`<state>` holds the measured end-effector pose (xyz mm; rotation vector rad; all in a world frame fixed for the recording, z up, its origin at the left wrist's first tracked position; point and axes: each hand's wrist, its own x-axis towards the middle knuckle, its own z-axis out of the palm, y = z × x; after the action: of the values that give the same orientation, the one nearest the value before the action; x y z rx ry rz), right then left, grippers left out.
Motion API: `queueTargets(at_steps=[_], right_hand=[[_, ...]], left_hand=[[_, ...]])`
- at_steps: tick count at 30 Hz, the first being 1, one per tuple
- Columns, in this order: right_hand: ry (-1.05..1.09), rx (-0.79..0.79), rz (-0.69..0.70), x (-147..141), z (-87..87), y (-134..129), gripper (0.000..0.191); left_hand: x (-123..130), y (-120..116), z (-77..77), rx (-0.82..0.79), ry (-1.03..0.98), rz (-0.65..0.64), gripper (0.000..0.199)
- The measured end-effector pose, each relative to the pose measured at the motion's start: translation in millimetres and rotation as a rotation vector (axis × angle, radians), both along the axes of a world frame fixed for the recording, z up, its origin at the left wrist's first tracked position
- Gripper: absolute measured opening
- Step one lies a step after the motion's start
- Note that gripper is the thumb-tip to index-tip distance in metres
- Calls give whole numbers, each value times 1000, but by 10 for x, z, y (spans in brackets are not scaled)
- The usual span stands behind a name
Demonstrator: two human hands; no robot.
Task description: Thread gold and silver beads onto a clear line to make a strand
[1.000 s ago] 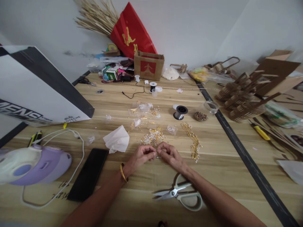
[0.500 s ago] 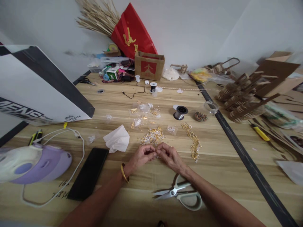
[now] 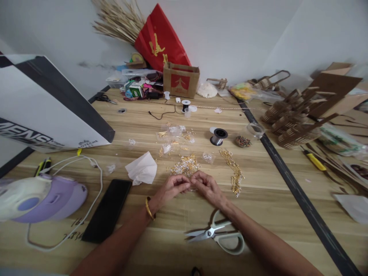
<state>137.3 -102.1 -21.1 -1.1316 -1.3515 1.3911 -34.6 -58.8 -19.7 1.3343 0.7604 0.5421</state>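
Observation:
My left hand and my right hand meet fingertip to fingertip over the table, both closed in a pinch. Whatever they pinch is too small to make out; a faint clear or silvery bit shows just below the fingertips. Right behind the fingers lies a pile of gold and silver beads. Gold chains are strung out to the right of my right hand. A pair of scissors rests with its blades apart near my right forearm. White tissue lies left of my left hand.
Left are a black phone, a purple and white device with a white cable, and a tall box. A wire spool, a bead bag and a clear round container stand beyond. A yellow cutter lies right.
My hands stay pinched together at almost the same spot. The right hand's knuckles have risen and turned slightly. The things on the table have not moved.

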Motion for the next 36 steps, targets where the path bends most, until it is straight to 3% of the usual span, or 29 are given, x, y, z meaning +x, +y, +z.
queueTargets(at_steps=[11,16,20,36], right_hand=[[-118,22,-17,-17,-30,0,33],[-318,82,-18,5,-76,-3,27],[-338,92,-19,7,-86,-10,25],[-276,82,-2,-11,-12,-43,26]], left_hand=[[12,-9,-24,32,6,28,22],[17,-31,-35,282,126,110,12],[12,-50,-48,418,204,123,10],[5,-56,-20,319,172,110,7]])
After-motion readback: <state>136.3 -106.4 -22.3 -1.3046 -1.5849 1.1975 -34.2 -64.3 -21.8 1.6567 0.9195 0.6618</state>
